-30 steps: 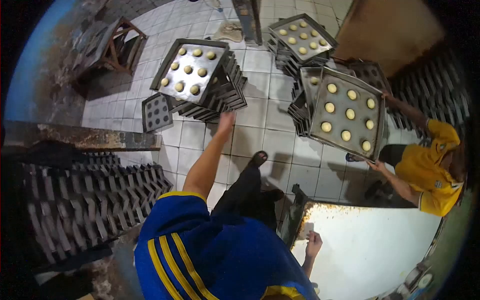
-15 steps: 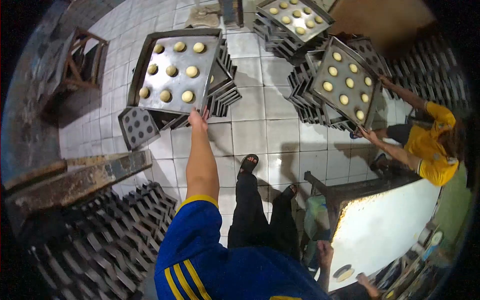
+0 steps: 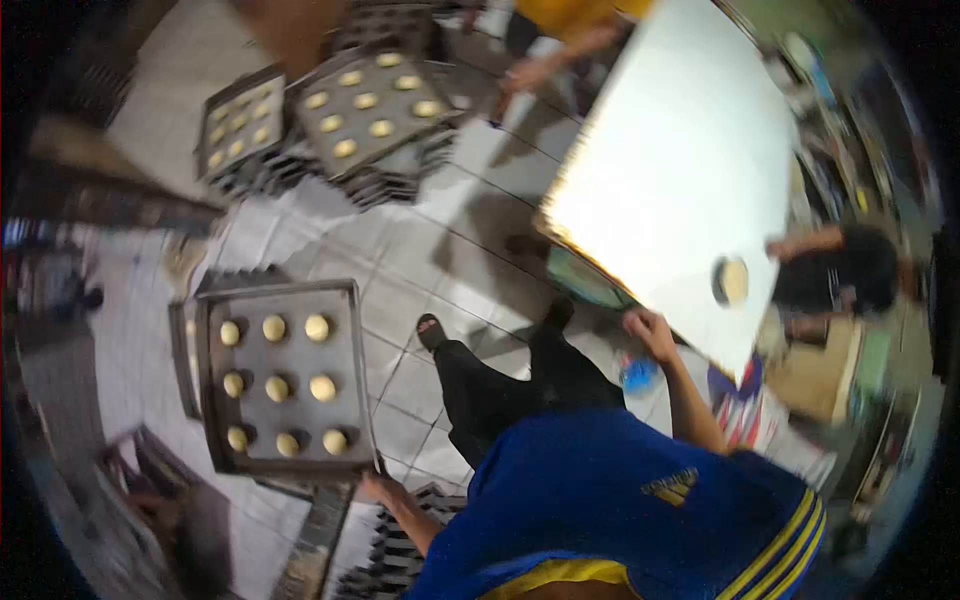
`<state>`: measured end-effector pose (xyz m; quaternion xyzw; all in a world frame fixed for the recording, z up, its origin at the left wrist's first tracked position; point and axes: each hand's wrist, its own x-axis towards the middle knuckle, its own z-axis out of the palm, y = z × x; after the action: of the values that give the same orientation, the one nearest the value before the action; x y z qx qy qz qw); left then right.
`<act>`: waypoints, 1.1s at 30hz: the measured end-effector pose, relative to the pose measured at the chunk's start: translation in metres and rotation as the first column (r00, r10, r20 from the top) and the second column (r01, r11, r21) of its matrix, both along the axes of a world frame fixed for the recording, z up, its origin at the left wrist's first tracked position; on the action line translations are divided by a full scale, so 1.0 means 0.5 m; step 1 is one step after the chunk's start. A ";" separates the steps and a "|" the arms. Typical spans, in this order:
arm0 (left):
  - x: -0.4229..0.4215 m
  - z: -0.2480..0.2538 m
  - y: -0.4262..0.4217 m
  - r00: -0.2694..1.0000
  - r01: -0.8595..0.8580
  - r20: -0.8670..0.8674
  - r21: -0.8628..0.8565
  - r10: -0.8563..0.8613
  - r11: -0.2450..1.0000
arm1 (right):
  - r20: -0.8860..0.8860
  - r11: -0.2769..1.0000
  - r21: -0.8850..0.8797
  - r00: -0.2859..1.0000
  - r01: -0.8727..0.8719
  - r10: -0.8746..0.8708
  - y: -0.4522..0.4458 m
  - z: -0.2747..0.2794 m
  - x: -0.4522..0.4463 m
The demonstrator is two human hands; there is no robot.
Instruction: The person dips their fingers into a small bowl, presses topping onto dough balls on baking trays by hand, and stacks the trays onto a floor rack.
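Note:
A dark metal baking tray (image 3: 255, 358) carries several round pale dough balls (image 3: 277, 388) in rows, with stacked trays partly visible beneath it. My left hand (image 3: 385, 488) is closed at its near right corner; blur softens the fingers. My right hand (image 3: 652, 335) hangs beside the near corner of a white-topped table (image 3: 670, 150). Its fingers are loosely curled, and I see nothing in them.
Farther off, two more trays of dough balls, a smaller-looking tray (image 3: 215, 135) and a larger one (image 3: 335, 85), top other stacks. A co-worker's hand (image 3: 525, 75) is near them. Another person's hand (image 3: 790, 245) is by a round piece (image 3: 735, 282) on the table.
My view has swung right, so the tray appears lower and the table larger and nearer. My left hand stays at the tray's edge. The co-worker in yellow no longer holds the far tray.

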<state>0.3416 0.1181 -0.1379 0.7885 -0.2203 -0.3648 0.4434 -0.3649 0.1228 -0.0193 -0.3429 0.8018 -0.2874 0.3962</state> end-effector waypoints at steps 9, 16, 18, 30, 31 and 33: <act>-0.443 0.215 0.145 0.691 0.550 0.196 0.482 -0.695 0.682 | -0.235 0.877 -0.200 0.847 0.438 -0.477 0.287 -0.076 -0.493; -0.866 0.202 -0.105 0.182 0.931 0.249 0.266 -0.951 0.248 | -0.475 0.822 -0.157 0.688 0.547 -0.549 0.337 -0.046 -0.753; -1.001 0.155 -0.160 0.581 0.768 -0.332 -0.076 -0.743 0.636 | -0.674 0.911 -0.154 0.634 0.383 -0.380 0.338 -0.075 -0.811; -1.315 -0.019 -0.228 0.540 0.797 -0.447 0.000 -0.713 0.604 | -0.735 0.952 0.145 0.674 0.268 -0.078 0.291 -0.065 -0.888; -1.332 -0.005 -0.222 0.568 0.783 -0.479 0.064 -0.669 0.619 | -0.746 0.955 0.135 0.662 0.266 -0.078 0.294 -0.072 -0.891; -1.369 -0.004 -0.209 0.606 0.757 -0.454 0.076 -0.653 0.649 | -0.739 0.955 0.177 0.673 0.239 -0.032 0.292 -0.087 -0.898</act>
<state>-0.3430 0.0136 -0.1399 0.5975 -0.3736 -0.6841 0.1879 -0.8137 0.2686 -0.0626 -0.3129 0.9464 -0.0488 0.0633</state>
